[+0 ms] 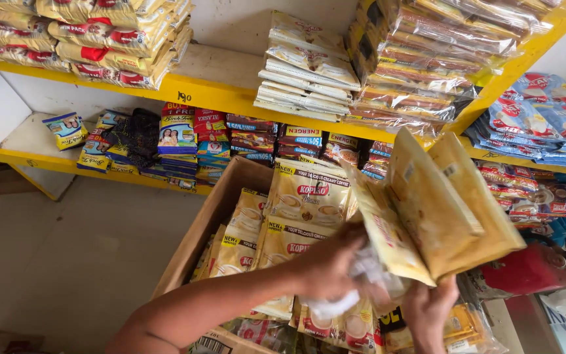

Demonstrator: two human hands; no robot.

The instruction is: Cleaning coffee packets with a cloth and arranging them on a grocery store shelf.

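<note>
Hands are working over cardboard box (194, 233) of cream coffee sachets (306, 196). Left hand (332, 265) is gripping crumpled clear wrap (361, 278) w/ curled fingers. Right hand (430, 311) is pinching bottom of tan sachet bundle (437, 210), holding it upright above box, near yellow shelves (230, 98).

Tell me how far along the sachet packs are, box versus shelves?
Done: cream packs and clear-wrapped bundles are stacked on the top yellow shelf, and the shelf below is lined with packs. In hand: the right hand holds a fanned yellow bundle; the left hand touches it and a crumpled white wrapper. Left: the cardboard box holds many coffee packs.
</note>
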